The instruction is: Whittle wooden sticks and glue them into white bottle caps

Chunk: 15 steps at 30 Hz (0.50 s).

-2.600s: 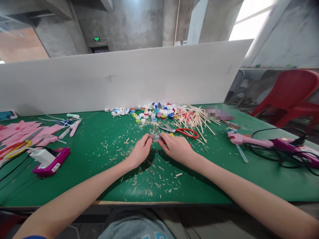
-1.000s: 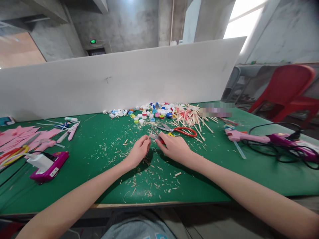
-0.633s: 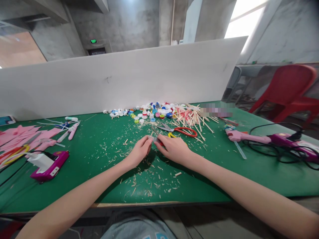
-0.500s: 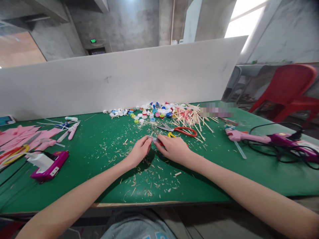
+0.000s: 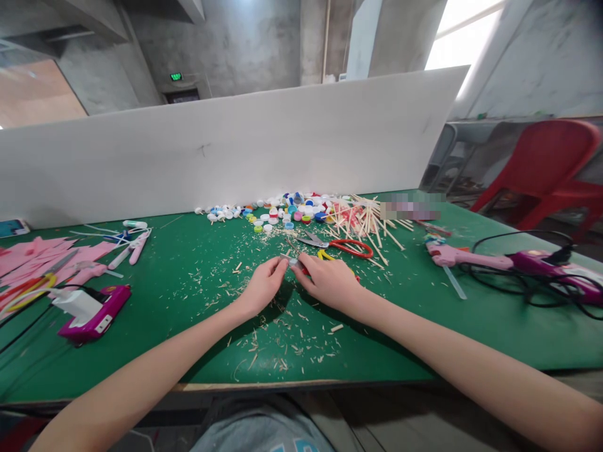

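My left hand (image 5: 265, 285) is closed, with thumb and fingertips pinched on a small whitish piece (image 5: 293, 262), perhaps a bottle cap. My right hand (image 5: 330, 280) is closed too, its thumb and fingers meeting the same piece from the other side. A bit of red shows beneath the right fingers; what it belongs to is mostly hidden. Just past the right knuckles lie red-handled scissors (image 5: 349, 247), blades partly apart. A yellow handle loop (image 5: 325, 254) sticks out beside that hand. Pale wood shavings (image 5: 282, 365) are scattered around both hands on the green table (image 5: 179, 358).
Bottle caps (image 5: 273, 220) and wooden sticks (image 5: 372, 226) lie piled before a white panel (image 5: 211, 157). Pink sheets (image 5: 32, 257) and a purple power strip (image 5: 97, 317) are at left. A pink glue gun (image 5: 464, 257) and black cables (image 5: 527, 292) lie at right.
Both hands stay nearly in place. The whitish piece between the fingertips has shifted or turned slightly; nothing else has visibly moved.
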### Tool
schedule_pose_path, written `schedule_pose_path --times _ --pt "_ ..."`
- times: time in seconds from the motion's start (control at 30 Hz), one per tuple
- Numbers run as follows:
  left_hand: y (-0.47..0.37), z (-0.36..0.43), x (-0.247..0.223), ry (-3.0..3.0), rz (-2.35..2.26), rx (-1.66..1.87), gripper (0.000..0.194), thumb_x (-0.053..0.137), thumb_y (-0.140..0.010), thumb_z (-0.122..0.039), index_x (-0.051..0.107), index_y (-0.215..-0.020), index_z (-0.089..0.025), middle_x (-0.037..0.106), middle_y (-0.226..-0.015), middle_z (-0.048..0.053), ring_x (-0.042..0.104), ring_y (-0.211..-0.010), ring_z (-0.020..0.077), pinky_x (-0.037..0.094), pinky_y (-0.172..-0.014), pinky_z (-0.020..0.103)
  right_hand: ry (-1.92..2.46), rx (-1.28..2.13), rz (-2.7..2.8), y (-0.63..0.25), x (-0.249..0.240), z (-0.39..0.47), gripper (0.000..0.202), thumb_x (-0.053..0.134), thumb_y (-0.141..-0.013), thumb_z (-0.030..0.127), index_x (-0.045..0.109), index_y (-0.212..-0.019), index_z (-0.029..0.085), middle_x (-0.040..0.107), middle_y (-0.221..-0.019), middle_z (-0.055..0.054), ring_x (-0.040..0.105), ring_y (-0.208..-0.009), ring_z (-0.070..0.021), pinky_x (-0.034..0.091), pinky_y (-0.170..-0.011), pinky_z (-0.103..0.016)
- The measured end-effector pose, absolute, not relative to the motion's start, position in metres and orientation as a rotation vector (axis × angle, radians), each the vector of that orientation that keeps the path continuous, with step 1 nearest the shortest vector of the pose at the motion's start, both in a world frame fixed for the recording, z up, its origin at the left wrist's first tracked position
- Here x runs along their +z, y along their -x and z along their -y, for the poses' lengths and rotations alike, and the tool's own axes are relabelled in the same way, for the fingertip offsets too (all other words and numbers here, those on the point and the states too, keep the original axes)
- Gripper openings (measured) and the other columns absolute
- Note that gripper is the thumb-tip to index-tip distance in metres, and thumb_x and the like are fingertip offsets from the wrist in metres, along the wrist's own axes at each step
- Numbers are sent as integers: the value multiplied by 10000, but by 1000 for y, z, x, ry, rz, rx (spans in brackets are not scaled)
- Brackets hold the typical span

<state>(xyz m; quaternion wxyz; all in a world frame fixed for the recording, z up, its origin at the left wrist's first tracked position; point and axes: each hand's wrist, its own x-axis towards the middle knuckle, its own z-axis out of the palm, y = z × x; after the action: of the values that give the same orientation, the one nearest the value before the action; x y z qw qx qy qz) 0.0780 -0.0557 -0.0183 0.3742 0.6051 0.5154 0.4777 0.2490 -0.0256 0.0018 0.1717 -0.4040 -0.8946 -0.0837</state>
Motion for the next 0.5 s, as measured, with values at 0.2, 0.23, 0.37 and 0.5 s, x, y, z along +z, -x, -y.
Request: schedule_pose_path --times 0.2,0.23,0.37,0.5 --pt "-79 57 -17 -1546 -1321 1224 353 466 -899 -501 436 -713 -202 281 -511 -77 253 -496 96 220 -510 250 1128 -175 2557 -251 1 23 378 242 -1001 460 508 -930 201 692 -797 -40 561 -592 -142 168 -508 -284" --pt "-79 57 -17 -1543 -1320 1223 353 464 -899 -501 433 -715 -202 284 -511 -77 252 -495 95 220 -509 250 1124 -166 2559 -251 1 22 379 240 -1002 462 505 -930 201 693 -799 -43 562 -597 -143 173 -511 -283" --pt "-79 57 -17 -1530 -1314 1220 327 450 -910 -469 425 -727 -200 280 -510 -83 239 -482 86 219 -500 243 1100 -131 2583 -251 1 23 369 244 -1003 458 498 -930 201 690 -796 -45 560 -607 -138 182 -517 -279" --pt "-78 57 -18 -1530 -1310 1215 317 447 -915 -437 399 -713 -198 293 -504 -87 239 -473 74 223 -495 229 1082 -111 2621 -251 4 25 363 256 -1001 463 502 -930 205 687 -793 -26 560 -614 -134 191 -513 -271"
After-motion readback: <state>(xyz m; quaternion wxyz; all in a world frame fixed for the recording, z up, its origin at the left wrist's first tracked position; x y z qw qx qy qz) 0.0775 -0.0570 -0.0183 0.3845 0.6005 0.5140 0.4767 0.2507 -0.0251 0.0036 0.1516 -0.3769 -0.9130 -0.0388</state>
